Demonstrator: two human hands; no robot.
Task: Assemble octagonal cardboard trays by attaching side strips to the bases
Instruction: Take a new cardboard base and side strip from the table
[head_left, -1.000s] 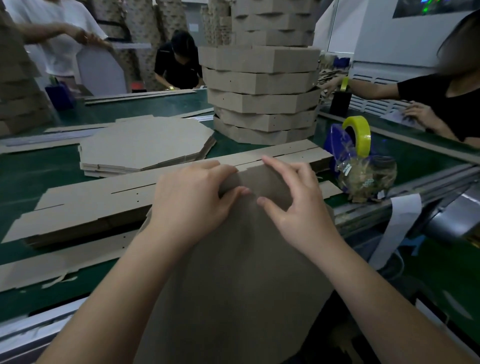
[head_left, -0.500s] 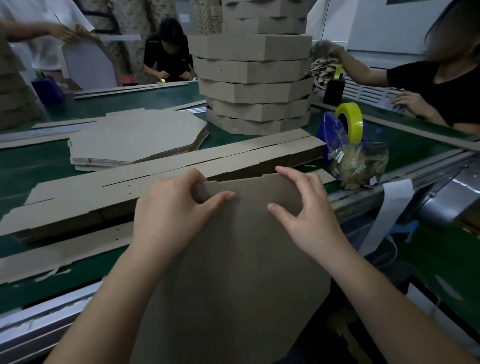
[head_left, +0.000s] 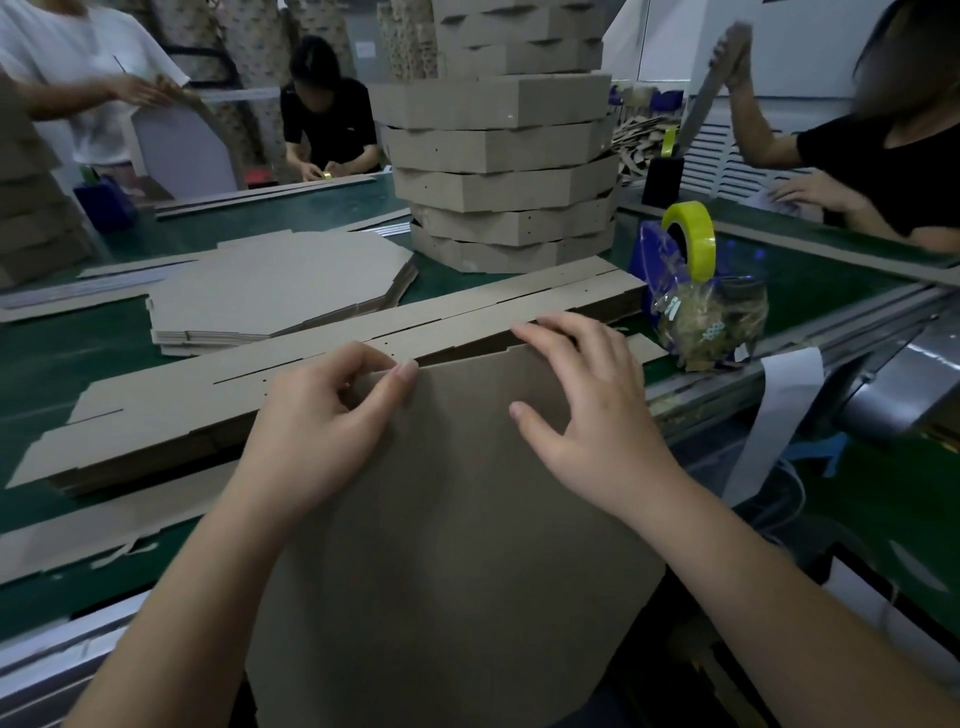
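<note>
A brown octagonal cardboard base (head_left: 457, 545) leans from my lap up against the table edge. My left hand (head_left: 317, 431) pinches its top left edge, thumb on the near face and fingers curled behind. My right hand (head_left: 587, 405) grips the top right edge, fingers hooked over it and thumb on the near face. Just beyond the top edge lies a stack of long side strips (head_left: 311, 374) with slots and small holes. A pile of flat octagonal bases (head_left: 275, 291) lies further left. A tall stack of finished trays (head_left: 504, 176) stands behind.
The green table (head_left: 62, 358) runs left to right. A blue tape dispenser with a yellow roll (head_left: 691, 244) and a clear bag of scraps (head_left: 717, 322) sit right of the strips. Other people work at the far left, far centre and right. A loose strip (head_left: 104, 525) lies near the front edge.
The base's top edge dropped from in front of the strip stack to its near side. My hands spread slightly apart along the top edge. The person at right raised an arm.
</note>
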